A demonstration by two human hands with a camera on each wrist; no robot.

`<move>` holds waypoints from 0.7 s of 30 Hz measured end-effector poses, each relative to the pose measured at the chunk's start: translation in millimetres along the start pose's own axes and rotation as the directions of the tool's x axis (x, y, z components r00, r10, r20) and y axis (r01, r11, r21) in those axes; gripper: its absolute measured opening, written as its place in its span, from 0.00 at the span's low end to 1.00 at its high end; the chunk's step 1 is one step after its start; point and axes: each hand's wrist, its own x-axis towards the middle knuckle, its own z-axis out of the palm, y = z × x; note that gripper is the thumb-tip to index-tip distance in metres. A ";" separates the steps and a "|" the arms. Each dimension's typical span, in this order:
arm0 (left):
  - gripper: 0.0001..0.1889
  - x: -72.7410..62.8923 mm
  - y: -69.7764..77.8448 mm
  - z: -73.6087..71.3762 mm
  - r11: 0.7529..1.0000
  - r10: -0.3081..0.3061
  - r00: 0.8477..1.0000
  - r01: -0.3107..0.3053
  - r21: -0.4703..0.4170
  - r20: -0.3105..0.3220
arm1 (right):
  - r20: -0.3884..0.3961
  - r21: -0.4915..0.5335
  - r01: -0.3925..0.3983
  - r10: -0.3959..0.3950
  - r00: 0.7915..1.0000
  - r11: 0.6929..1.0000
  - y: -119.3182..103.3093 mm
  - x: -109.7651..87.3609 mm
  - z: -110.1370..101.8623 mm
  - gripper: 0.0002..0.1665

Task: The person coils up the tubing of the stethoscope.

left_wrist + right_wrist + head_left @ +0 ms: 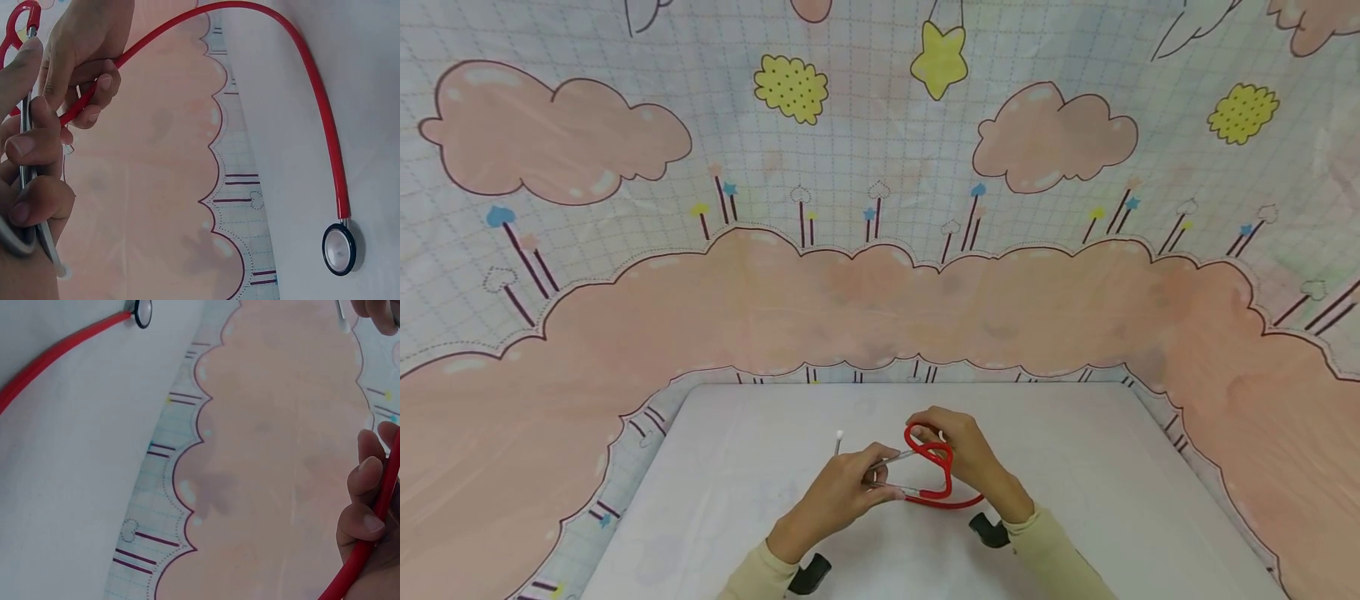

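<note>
Both hands hold a stethoscope with red tubing (950, 471) above the white table. My left hand (838, 492) grips its metal ear tubes (25, 134), fingers curled round them. A white ear tip (839, 435) sticks up beyond that hand. My right hand (970, 450) holds the red tubing, which forms a loop near its fingers; in the right wrist view the curled fingers (360, 525) wrap the tube. From there the tubing arcs down to the round metal chest piece (339, 250) with a dark rim, which lies close against the white surface.
The white table (760, 425) spreads around the hands. Behind and beside it hangs a patterned cloth (925, 308) with clouds and stars. Dark wrist mounts (988, 531) sit at both sleeve cuffs.
</note>
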 end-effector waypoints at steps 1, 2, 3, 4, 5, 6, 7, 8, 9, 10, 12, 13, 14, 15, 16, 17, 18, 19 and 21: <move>0.23 0.1 0.0 0.4 1.000 0.012 1.000 -0.012 0.006 -0.012 | 0.001 -0.005 -0.005 0.005 1.000 1.000 -0.2 -0.4 0.4 0.09; 0.24 0.2 -0.3 0.9 1.000 0.027 0.999 -0.027 0.012 -0.027 | 0.004 -0.010 -0.010 0.010 1.000 1.000 -0.2 -0.9 0.9 0.08; 0.24 0.4 -0.9 1.4 0.999 0.045 0.998 -0.044 0.018 -0.043 | 0.006 -0.019 -0.014 0.014 1.000 1.000 -0.5 -1.3 1.2 0.09; 0.24 0.6 -1.5 1.9 0.998 0.059 0.997 -0.058 0.022 -0.058 | 0.009 -0.026 -0.018 0.019 1.000 1.000 -0.5 -1.7 1.7 0.09; 0.24 0.8 -1.8 2.2 0.997 0.072 0.995 -0.070 0.024 -0.072 | 0.014 -0.035 -0.024 0.024 1.000 0.999 -0.6 -2.1 2.1 0.09; 0.25 0.9 -2.1 2.3 0.997 0.075 0.994 -0.074 0.022 -0.080 | 0.019 -0.042 -0.031 0.031 0.999 0.999 -0.6 -2.5 2.5 0.10; 0.25 1.2 -2.4 2.3 0.997 0.079 0.993 -0.078 0.014 -0.085 | 0.021 -0.046 -0.034 0.035 0.999 0.998 -0.8 -2.7 2.5 0.11; 0.25 1.4 -2.8 2.2 0.997 0.080 0.993 -0.080 0.007 -0.090 | 0.022 -0.052 -0.039 0.040 0.999 0.998 -0.7 -2.9 2.7 0.12; 0.25 1.4 -3.1 2.0 0.997 0.076 0.993 -0.076 -0.001 -0.090 | 0.023 -0.058 -0.044 0.046 0.999 0.997 -1.2 -2.9 2.7 0.12; 0.24 1.5 -3.3 1.9 0.998 0.068 0.994 -0.069 -0.010 -0.089 | 0.025 -0.060 -0.052 0.053 0.998 0.997 -1.3 -2.9 3.0 0.12; 0.24 1.3 -4.2 1.6 0.998 0.057 0.994 -0.059 -0.024 -0.088 | 0.028 -0.061 -0.072 0.074 0.997 0.996 -2.0 -2.7 3.5 0.12; 0.24 1.3 -5.1 1.6 0.998 0.058 0.994 -0.060 -0.027 -0.091 | 0.033 -0.061 -0.084 0.086 0.996 0.995 -2.6 -2.6 3.7 0.11; 0.23 1.3 -5.7 1.6 0.998 0.053 0.994 -0.056 -0.031 -0.092 | 0.038 -0.063 -0.099 0.101 0.994 0.993 -3.1 -2.8 4.2 0.11; 0.23 1.3 -6.3 1.7 0.998 0.046 0.995 -0.050 -0.037 -0.092 | 0.044 -0.068 -0.111 0.114 0.992 0.991 -3.9 -3.0 4.5 0.11; 0.23 1.4 -7.1 1.8 0.998 0.045 0.995 -0.049 -0.041 -0.094 | 0.050 -0.072 -0.126 0.130 0.990 0.989 -4.5 -3.6 5.1 0.11; 0.22 1.3 -8.2 1.9 0.998 0.045 0.994 -0.049 -0.046 -0.098 | 0.055 -0.073 -0.143 0.147 0.988 0.987 -5.0 -4.3 5.7 0.10; 0.22 1.4 -8.9 1.9 0.998 0.041 0.994 -0.046 -0.051 -0.104 | 0.059 -0.080 -0.155 0.160 0.985 0.985 -5.4 -5.0 6.5 0.10; 0.22 1.7 -9.5 1.9 0.997 0.037 0.993 -0.044 -0.058 -0.113 | 0.064 -0.088 -0.166 0.172 0.983 0.982 -5.5 -6.0 7.4 0.10; 0.22 2.3 -10.4 1.7 0.997 0.031 0.989 -0.041 -0.064 -0.141 | 0.071 -0.101 -0.185 0.193 0.979 0.978 -4.8 -8.0 9.9 0.11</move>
